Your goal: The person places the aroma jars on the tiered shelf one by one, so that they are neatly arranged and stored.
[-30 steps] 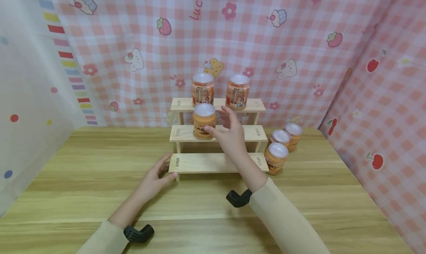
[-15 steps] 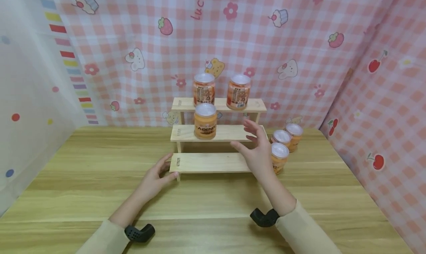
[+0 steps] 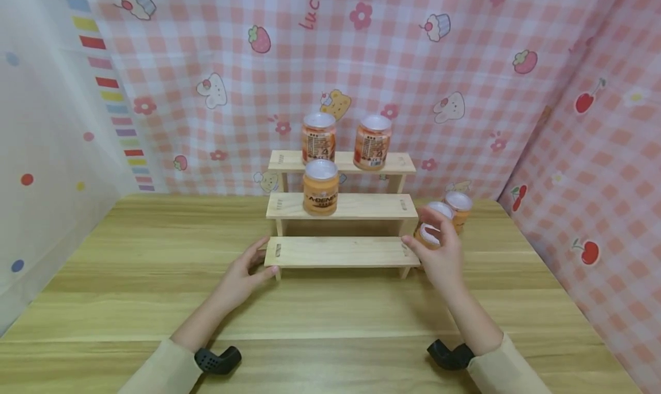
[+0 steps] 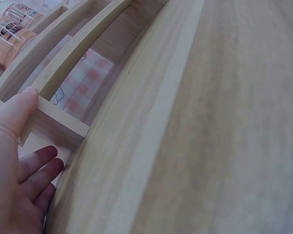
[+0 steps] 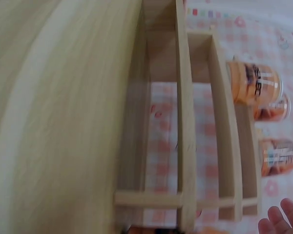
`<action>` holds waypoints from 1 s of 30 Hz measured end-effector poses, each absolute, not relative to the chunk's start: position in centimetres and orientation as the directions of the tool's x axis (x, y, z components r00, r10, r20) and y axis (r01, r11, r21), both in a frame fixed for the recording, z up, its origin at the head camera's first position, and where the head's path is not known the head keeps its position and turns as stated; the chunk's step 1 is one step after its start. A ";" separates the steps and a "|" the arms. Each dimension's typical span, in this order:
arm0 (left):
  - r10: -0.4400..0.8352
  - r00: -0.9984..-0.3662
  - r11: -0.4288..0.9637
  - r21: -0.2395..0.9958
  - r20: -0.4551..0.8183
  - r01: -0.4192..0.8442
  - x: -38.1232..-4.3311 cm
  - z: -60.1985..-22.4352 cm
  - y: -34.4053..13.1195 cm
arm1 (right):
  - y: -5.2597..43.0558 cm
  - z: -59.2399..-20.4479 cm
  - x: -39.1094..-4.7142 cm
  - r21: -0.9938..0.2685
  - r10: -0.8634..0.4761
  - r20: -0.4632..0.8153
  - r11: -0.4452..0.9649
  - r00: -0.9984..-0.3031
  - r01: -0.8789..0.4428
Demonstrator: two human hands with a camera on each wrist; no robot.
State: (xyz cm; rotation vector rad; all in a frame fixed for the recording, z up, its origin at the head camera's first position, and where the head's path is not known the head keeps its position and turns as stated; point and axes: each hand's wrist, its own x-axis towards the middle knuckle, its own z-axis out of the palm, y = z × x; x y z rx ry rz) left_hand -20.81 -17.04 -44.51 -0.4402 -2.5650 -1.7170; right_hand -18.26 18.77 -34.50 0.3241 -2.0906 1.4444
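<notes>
A three-step wooden display shelf (image 3: 341, 252) stands on the table. My left hand (image 3: 245, 273) holds the left end of its lowest step, thumb at the front corner; in the left wrist view the shelf leg (image 4: 61, 119) shows between thumb and fingers. My right hand (image 3: 439, 256) is spread at the shelf's right end, over the nearest of three orange jars. That jar's pale lid (image 3: 430, 234) shows between thumb and fingers, its body mostly hidden. One orange jar (image 3: 321, 194) with dark lettering is on the middle step, left of centre.
Two more jars, one left (image 3: 319, 140) and one right (image 3: 373, 144), stand on the top step. Behind my right hand are the other two jars, the farther jar (image 3: 459, 207) nearer the wall. A pink checked cloth (image 3: 222, 119) hangs behind; another checked cloth (image 3: 583, 170) borders the right.
My right hand has let go of the jar on the middle step and moved right and down to the jars beside the shelf. My left hand has stayed on the shelf.
</notes>
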 end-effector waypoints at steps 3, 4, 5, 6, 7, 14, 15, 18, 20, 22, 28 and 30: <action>0.222 -0.959 0.359 0.900 0.176 0.248 -20.2 -43.5 -16.7 | 20.2 -35.7 -18.8 -0.779 0.136 0.576 0.389 -0.806 -0.491; 0.223 -0.959 0.360 0.899 0.177 0.250 -20.0 -43.1 -16.6 | 20.7 -36.1 -19.1 -0.782 0.145 0.570 0.396 -0.808 -0.481; 0.225 -0.958 0.357 0.900 0.178 0.250 -19.9 -42.8 -16.5 | 21.2 -36.6 -19.4 -0.788 0.155 0.563 0.397 -0.812 -0.471; 0.227 -0.957 0.354 0.900 0.180 0.254 -19.7 -42.5 -16.5 | 21.7 -37.0 -19.6 -0.792 0.165 0.555 0.403 -0.815 -0.458; 0.227 -0.957 0.352 0.901 0.180 0.254 -19.7 -42.4 -16.4 | 22.2 -37.5 -19.9 -0.797 0.175 0.545 0.412 -0.820 -0.441; 0.224 -0.957 0.356 0.899 0.183 0.255 -20.9 -44.5 -17.0 | 24.3 -38.6 -20.5 -0.829 0.224 0.477 0.435 -0.850 -0.351; 0.226 -0.956 0.356 0.898 0.186 0.259 -21.0 -44.7 -17.1 | 24.4 -38.6 -20.5 -0.832 0.225 0.472 0.432 -0.852 -0.347; 0.229 -0.953 0.349 0.897 0.199 0.271 -21.3 -45.0 -17.2 | 24.4 -38.3 -20.4 -0.836 0.228 0.465 0.431 -0.855 -0.340; 0.230 -0.952 0.349 0.895 0.204 0.276 -21.3 -45.0 -17.2 | 24.5 -38.4 -20.5 -0.839 0.227 0.465 0.421 -0.856 -0.345; 0.230 -0.952 0.354 0.893 0.204 0.277 -21.3 -45.0 -17.3 | 24.8 -38.8 -20.7 -0.843 0.234 0.454 0.424 -0.859 -0.331; 0.224 -0.957 0.369 0.893 0.185 0.259 -21.0 -44.7 -17.2 | 25.8 -40.8 -21.5 -0.890 0.244 0.363 0.376 -0.899 -0.257; 0.222 -0.959 0.371 0.894 0.178 0.252 -20.7 -44.3 -17.0 | 26.0 -41.4 -21.6 -0.905 0.242 0.332 0.355 -0.912 -0.235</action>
